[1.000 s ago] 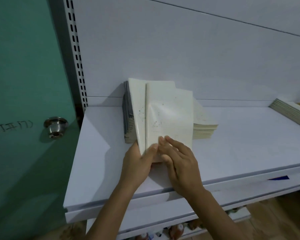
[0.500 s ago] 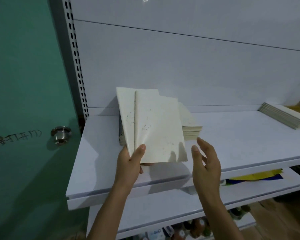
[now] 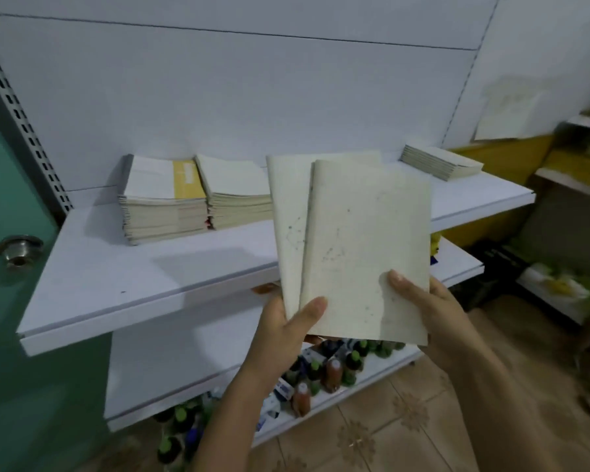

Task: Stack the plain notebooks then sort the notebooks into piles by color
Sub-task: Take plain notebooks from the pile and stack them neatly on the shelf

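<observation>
You are seeing a dim, cool-toned view, with soft light falling from the upper right of the white metal shelf (image 3: 116, 277). The pale cream speckled notebooks (image 3: 365, 253) throw a broad grey shadow onto that shelf, to their left. Straight lines bow near the edges, as the perforated grey upright (image 3: 21, 120) left of the shelf shows. The small capped bottles (image 3: 331, 369) below the shelf look smeared and soft.

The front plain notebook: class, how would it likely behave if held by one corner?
Probably floppy: the front plain notebook looks thin, soft-covered. Likely light: the left hand and right hand pinch it by its lower edge. It may slip off the rear notebook; they sit fanned.
</observation>
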A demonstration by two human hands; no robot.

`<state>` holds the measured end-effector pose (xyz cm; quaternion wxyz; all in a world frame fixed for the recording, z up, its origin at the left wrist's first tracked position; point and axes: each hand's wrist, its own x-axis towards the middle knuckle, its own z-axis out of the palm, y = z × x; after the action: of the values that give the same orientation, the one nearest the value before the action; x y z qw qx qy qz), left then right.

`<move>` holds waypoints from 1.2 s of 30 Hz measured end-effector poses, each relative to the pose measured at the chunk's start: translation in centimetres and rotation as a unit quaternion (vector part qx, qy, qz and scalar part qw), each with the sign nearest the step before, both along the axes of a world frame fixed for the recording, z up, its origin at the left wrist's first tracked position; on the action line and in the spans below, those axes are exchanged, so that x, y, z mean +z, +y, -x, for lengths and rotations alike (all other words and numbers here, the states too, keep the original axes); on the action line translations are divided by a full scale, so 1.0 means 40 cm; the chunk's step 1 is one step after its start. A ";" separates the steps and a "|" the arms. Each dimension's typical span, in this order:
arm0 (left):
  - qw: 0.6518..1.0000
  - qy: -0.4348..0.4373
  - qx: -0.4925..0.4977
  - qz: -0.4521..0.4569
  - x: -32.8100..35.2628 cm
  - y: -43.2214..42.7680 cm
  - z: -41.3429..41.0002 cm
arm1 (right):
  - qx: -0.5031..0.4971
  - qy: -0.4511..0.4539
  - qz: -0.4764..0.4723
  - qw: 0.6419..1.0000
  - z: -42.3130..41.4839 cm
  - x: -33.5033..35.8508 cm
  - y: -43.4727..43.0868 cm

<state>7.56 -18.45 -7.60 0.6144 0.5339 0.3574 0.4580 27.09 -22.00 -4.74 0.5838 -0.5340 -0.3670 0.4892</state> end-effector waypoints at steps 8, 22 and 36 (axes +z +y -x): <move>0.993 -0.017 -0.084 0.088 -0.047 -0.142 -0.267 | -0.093 -0.035 -0.014 0.995 -0.219 -0.042 -0.258; 0.999 0.039 0.016 0.019 -0.095 -0.090 -0.638 | -0.315 -0.134 -0.049 0.938 -0.602 -0.080 -0.332; 0.995 0.005 -0.101 -0.023 -0.043 0.352 -1.097 | -0.300 -0.083 0.013 0.950 -0.989 -0.077 0.143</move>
<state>51.45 -4.37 -9.31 0.6435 0.5834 0.2939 0.3991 66.65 -16.26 -7.83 0.6642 -0.6656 -0.2303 0.2505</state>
